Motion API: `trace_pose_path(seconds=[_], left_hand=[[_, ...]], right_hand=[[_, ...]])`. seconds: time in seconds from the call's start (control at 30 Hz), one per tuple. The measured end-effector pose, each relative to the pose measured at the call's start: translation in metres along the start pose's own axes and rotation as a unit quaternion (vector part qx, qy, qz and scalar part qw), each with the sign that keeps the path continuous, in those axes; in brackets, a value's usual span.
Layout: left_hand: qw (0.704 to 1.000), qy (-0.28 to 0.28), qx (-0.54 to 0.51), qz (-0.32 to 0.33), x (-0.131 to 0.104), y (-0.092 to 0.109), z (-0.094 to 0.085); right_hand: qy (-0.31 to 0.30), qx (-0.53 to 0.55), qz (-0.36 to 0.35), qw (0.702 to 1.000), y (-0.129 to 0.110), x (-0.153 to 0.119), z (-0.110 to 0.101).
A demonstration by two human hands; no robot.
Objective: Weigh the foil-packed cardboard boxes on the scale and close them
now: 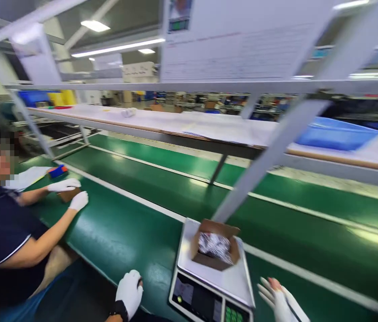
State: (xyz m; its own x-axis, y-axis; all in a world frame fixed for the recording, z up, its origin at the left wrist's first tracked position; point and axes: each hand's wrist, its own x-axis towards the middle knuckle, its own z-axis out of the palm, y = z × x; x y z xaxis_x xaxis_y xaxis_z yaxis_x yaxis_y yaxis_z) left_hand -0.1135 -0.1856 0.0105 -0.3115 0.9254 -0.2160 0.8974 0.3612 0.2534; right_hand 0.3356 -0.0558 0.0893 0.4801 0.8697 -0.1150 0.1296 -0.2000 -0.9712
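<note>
Head: crinkled, seemingly foil bundle point(214, 246).

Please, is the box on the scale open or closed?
Open: the box has its flaps spread, and silvery contents show inside.

A green-topped workbench point(118, 214), lined with pale strips, carries a white digital scale point(202, 272) at six o'clock, while papers point(29, 176) and a blue-and-red object point(58, 171) sit at nine. Above it, a long white shelf point(162, 120) bears blue plastic point(339, 135) at three o'clock and a small whitish item point(128, 112) at ten.
</note>
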Motion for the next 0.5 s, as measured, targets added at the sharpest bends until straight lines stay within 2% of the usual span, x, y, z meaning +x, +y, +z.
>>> trace_pose_path(seconds=[0.07,0.13,0.17,0.27,0.33,0.4,0.5], left_hand=[[1.000,0.005,0.015,0.024,0.007,-0.007,0.004],[0.999,0.009,-0.001,0.039,0.013,-0.011,0.002],[0.999,0.009,-0.021,0.044,0.015,-0.012,0.000],[0.996,-0.006,-0.076,0.051,0.021,-0.010,-0.008],[0.995,-0.027,-0.090,0.042,0.027,-0.007,-0.012],[0.993,-0.051,-0.106,0.024,0.036,-0.002,-0.017],[0.985,-0.068,-0.157,-0.007,0.053,0.014,-0.032]], right_hand=[[0.031,-0.114,0.050,0.992,0.022,-0.015,-0.022],[0.052,-0.251,0.078,0.963,0.046,-0.036,-0.036],[0.050,-0.284,0.079,0.954,0.057,-0.049,-0.040],[0.033,-0.291,0.063,0.954,0.084,-0.085,-0.041],[0.021,-0.280,0.060,0.958,0.092,-0.100,-0.037],[0.015,-0.262,0.059,0.963,0.092,-0.104,-0.033],[0.019,-0.230,0.067,0.971,0.075,-0.093,-0.030]])
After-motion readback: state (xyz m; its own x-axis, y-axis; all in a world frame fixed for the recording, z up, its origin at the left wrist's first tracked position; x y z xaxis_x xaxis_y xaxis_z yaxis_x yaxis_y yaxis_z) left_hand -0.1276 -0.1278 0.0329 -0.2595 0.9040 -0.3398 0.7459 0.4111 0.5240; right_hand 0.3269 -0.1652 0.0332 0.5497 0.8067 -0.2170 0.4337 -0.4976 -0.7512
